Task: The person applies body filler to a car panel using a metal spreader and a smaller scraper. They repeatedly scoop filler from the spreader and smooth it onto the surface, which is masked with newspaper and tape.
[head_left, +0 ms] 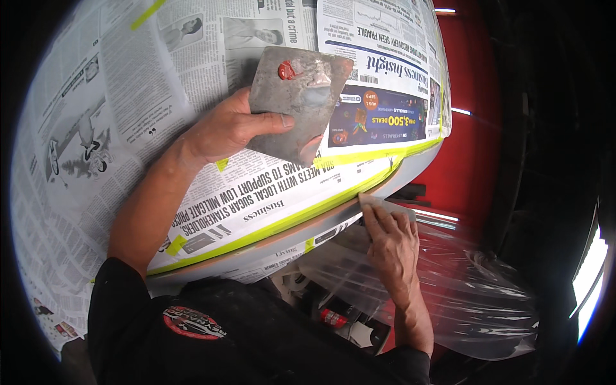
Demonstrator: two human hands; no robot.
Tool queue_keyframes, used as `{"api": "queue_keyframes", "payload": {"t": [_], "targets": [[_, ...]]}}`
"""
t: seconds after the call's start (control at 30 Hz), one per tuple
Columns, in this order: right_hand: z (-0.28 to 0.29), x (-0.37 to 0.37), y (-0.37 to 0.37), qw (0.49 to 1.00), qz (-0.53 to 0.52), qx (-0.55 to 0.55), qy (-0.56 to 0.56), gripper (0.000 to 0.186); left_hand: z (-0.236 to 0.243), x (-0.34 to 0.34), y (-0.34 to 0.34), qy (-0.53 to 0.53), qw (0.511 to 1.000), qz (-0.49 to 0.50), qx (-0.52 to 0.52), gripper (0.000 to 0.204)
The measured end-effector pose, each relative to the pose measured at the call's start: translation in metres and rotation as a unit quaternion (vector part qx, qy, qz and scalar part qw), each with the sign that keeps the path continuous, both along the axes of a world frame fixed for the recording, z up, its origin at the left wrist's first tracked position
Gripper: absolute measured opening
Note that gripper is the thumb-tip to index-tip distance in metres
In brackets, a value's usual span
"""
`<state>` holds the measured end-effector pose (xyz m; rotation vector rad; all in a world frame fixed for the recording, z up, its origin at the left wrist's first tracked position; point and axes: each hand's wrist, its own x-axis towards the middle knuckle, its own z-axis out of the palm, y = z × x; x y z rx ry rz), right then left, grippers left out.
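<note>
My left hand (240, 125) grips a flat grey metal plate (276, 90), thumb on top and fingers underneath. On the plate sit a red dab of paste (285, 69) and a smear of light grey paste (316, 96), with reddish traces near its lower edge. My right hand (391, 247) pinches a thin, flat grey spreader (402, 209), its tip touching the narrow grey edge (410, 168) of a car panel. Fingers cover part of the spreader. Newspaper (212, 192) masks the panel above that edge, held along it by yellow-green tape (256, 240).
Red bodywork (471, 160) lies to the right of the papered panel. Clear plastic sheeting (478, 295) hangs at the lower right, beside my right forearm. Below the edge, an opening shows dark parts and a small red cylinder (332, 319).
</note>
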<state>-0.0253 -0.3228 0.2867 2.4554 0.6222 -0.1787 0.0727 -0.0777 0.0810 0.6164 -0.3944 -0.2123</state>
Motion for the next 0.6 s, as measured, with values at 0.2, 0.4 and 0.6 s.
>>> {"api": "queue_keyframes", "payload": {"t": [0.2, 0.4, 0.6], "targets": [[0.014, -0.005, 0.008, 0.984, -0.085, 0.149, 0.053, 0.057, 0.003, -0.001, 0.004, 0.008, 1.000, -0.003, -0.008, 0.040], [0.012, 0.028, -0.042, 0.991, -0.061, 0.082, -0.088, 0.061, 0.002, 0.001, -0.002, 0.000, 1.000, 0.002, -0.030, 0.042], [-0.018, -0.021, -0.037, 0.997, 0.032, 0.060, -0.026, 0.060, 0.000, 0.001, -0.002, 0.006, 1.000, 0.002, -0.016, 0.042]]}}
